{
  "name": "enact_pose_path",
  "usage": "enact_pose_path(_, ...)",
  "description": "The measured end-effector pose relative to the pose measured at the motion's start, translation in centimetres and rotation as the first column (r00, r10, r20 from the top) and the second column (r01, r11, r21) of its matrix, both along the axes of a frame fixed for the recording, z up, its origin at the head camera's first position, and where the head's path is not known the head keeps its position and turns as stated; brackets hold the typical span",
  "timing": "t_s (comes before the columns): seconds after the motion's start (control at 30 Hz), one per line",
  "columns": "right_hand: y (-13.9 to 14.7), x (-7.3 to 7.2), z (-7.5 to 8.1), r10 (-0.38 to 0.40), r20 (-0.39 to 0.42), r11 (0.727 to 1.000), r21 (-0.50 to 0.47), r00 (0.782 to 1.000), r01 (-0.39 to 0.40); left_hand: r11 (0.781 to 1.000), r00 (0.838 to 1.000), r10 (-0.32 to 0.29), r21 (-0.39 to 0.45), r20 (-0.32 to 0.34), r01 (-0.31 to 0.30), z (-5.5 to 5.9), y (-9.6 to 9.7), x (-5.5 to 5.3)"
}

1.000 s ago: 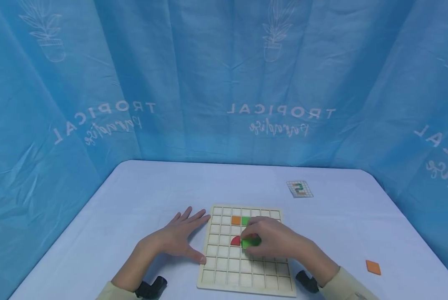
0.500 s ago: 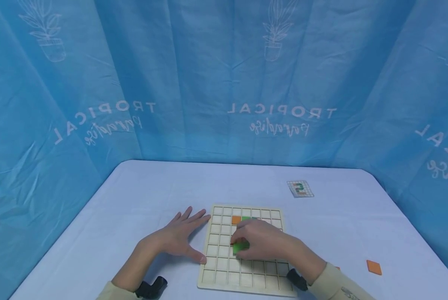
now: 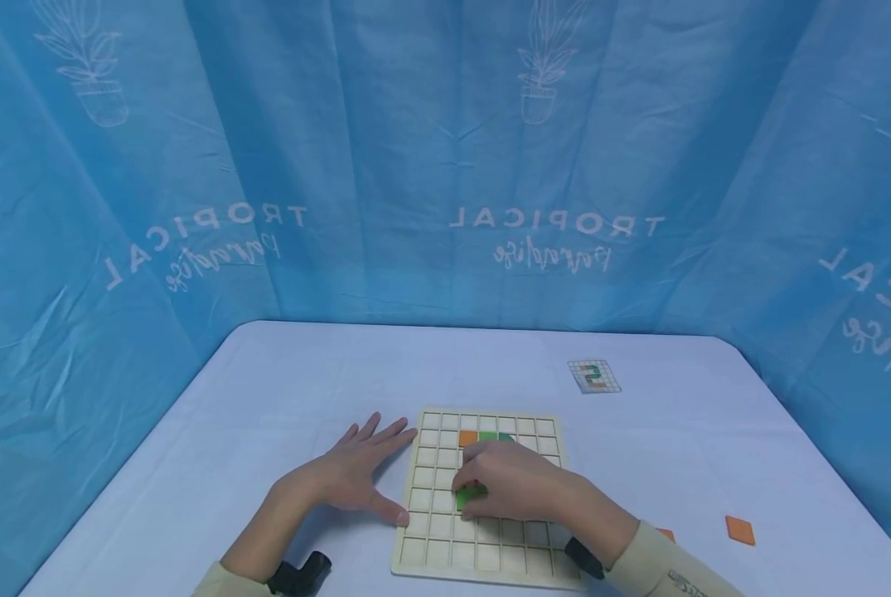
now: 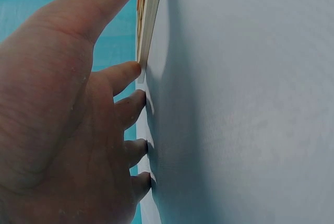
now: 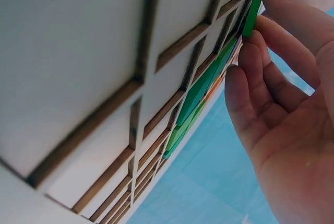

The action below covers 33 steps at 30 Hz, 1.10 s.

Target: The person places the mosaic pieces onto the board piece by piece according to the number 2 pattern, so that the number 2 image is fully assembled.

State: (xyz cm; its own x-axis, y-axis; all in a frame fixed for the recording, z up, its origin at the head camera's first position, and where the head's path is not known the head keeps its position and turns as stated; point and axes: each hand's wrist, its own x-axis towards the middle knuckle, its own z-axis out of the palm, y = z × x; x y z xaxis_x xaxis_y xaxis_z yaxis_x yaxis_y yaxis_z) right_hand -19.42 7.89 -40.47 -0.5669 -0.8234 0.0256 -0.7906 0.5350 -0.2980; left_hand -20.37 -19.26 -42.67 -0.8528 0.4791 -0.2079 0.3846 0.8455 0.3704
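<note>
A wooden grid board [image 3: 430, 554] lies on the white table. Between thumb and fingers, my right hand [image 3: 518, 479] pinches a green square tile [image 3: 469, 497] over the board's middle cells. In the right wrist view this tile [image 5: 252, 15] stands tilted on edge against the grid. Spread flat, my left hand [image 3: 357, 474] has its thumb and index fingertip at the board's left edge. Near the top of the grid sit an orange tile [image 3: 468, 438], a light green tile [image 3: 487, 436] and a darker green piece [image 3: 506, 437]. The right hand hides other cells.
Two orange tiles lie on the table at the right, one in the open [image 3: 739, 530] and one partly behind the right sleeve [image 3: 665, 535]. Farther back is a small pattern card [image 3: 594, 376]. A blue curtain [image 3: 385, 166] stands behind the table.
My right hand has moved left across the board with the green tile, covering the red piece seen earlier. An orange tile shows beside the sleeve. The left hand stays put.
</note>
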Motion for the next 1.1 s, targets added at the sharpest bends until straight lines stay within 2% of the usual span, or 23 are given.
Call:
enact_pose_path(0.33, -0.2, -0.2, -0.4, 0.004, 0.005, 1.0, -0.013, 1.0, -0.004, 1.0, 1.0, 0.005, 0.004, 0.008, -0.005, 0.0, -0.1, 0.0)
enact_pose_path(0.63, 0.0, 0.0, -0.5, -0.025, 0.019, 1.0, -0.001, 1.0, 0.025, 1.0, 1.0, 0.009, 0.003, 0.011, -0.009, 0.1, 0.1, 0.1)
enact_pose_path(0.8, 0.8, 0.0, -0.1, -0.039, 0.049, 0.998, -0.052, 0.998, 0.042, 1.0, 1.0, 0.006, -0.004, 0.003, -0.006, 0.1, 0.1, 0.0)
enact_pose_path(0.9, 1.6, 0.0, 0.1, -0.076, 0.086, 0.993, -0.079, 0.993, 0.083, 1.0, 1.0, 0.008, -0.002, 0.002, -0.008, 0.1, 0.1, 0.0)
enact_pose_path(1.1, 3.8, 0.0, -0.3, -0.18, 0.137, 0.98, -0.065, 0.974, 0.19, 1.0, 1.0, 0.016, 0.012, 0.01, -0.016, 0.1, 0.0, 0.1)
